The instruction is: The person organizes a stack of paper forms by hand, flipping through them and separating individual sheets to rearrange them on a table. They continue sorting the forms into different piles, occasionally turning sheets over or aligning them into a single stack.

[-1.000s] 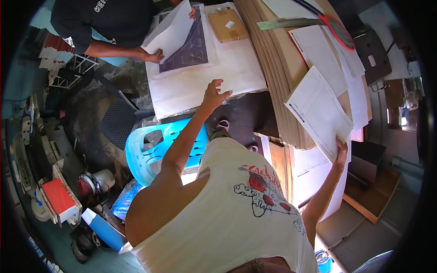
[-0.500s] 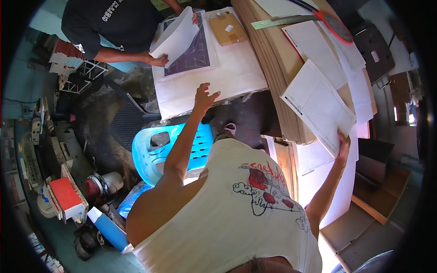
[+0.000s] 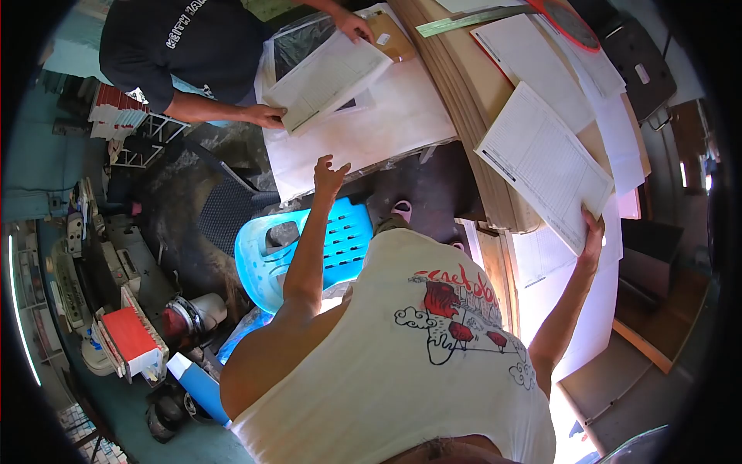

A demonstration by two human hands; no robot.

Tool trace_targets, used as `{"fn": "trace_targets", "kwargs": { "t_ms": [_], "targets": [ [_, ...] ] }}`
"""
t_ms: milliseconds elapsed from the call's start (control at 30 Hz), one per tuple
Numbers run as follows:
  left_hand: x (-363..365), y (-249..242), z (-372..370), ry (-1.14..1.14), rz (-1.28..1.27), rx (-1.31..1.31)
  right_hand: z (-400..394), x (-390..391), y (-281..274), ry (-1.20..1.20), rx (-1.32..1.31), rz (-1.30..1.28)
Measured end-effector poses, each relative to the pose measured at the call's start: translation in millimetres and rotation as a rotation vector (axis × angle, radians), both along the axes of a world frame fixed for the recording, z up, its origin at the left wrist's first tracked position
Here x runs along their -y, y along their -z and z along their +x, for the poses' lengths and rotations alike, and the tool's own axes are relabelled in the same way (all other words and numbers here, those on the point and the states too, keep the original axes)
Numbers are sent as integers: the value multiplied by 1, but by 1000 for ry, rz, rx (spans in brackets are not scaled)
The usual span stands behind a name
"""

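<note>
Centrally, the person's left hand (image 3: 331, 178) is raised before the near edge of a white-covered table (image 3: 410, 116), its fingers parted and loosely curled; the forearm passes in front of a blue plastic chair (image 3: 249, 267). At the right of the frame, the right hand (image 3: 592, 236) grips the lower corner of a printed form pad (image 3: 545, 166), the fingers closed about its edge. The pad lies aslant in the right half of the frame, its ruled face upward, over a stack of brown boards (image 3: 464, 131) and partly over further printed sheets (image 3: 533, 69). A green strip (image 3: 468, 23) crosses the boards at the upper right.

At the upper left, a co-worker in a dark T-shirt (image 3: 185, 46) holds a printed form (image 3: 328, 81) above the table, one hand at its lower left corner and the other at its top edge; a brown parcel (image 3: 402, 45) lies just beyond. At the lower left are a red-covered block (image 3: 127, 332) and, to its right, a blue box (image 3: 202, 393). Below, the wearer's white sleeveless shirt (image 3: 386, 348) fills the foreground
</note>
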State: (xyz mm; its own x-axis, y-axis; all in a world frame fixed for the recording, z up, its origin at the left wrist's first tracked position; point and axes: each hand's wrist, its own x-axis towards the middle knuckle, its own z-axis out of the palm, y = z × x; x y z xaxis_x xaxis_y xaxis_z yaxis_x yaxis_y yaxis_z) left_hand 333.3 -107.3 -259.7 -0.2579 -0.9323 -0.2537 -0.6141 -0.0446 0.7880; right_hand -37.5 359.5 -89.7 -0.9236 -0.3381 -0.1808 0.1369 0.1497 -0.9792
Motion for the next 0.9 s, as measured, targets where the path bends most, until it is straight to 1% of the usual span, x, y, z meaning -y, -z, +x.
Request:
{"fn": "trace_targets", "kwargs": {
  "t_ms": [67,167,200,233,300,367,433,467,500,600,700,800,833,900],
  "targets": [
    [-2,3,1,10,-22,0,-2,-4,4,9,2,16],
    [-11,0,3,59,-216,41,-3,-5,3,16,37,25],
    [-21,-25,1,128,-354,88,0,-2,0,27,30,16],
    [-25,-49,-5,161,-436,59,6,4,-6,42,18,5],
    [-30,-93,-20,232,-594,-7,6,5,-8,46,30,-15],
    [-25,-146,-44,294,-841,-154,1,0,-5,23,76,-26],
    [-7,-193,-77,453,-929,-135,2,3,-7,49,86,-77],
    [3,-209,-96,588,-999,-105,4,6,-8,62,86,-91],
    [13,-214,-115,727,-1070,-76,4,7,-8,79,86,-106],
    [42,-185,-169,1257,-1150,118,1,2,-7,59,101,-85],
    [73,-132,-207,1271,-665,337,3,2,-7,77,91,-31],
    [93,-77,-208,908,-532,457,-2,-2,-4,65,129,-29],
    [104,-38,-193,766,-594,285,-3,-4,-1,62,149,-39],
    [90,-10,-160,385,-633,72,-3,-7,-2,52,136,0]
  ]
}}
